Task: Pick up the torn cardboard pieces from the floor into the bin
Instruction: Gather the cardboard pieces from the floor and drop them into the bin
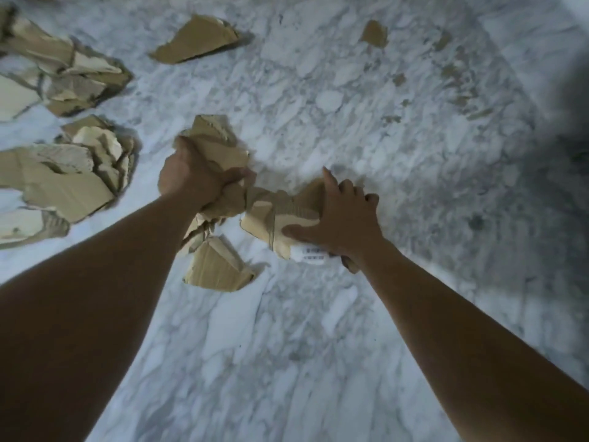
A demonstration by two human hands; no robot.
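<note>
Head view: left hand (191,178) around cardboard bunch (220,145), right hand (347,220) around labelled piece (277,215)

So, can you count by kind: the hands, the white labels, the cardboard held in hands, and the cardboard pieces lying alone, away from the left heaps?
Hands: 2, left hand, right hand
White labels: 1, white label
Held cardboard: 2, crumpled bundle, labelled piece
Pieces lying alone: 3, top-centre piece, small top-right piece, piece by left forearm
Total: 8
</note>
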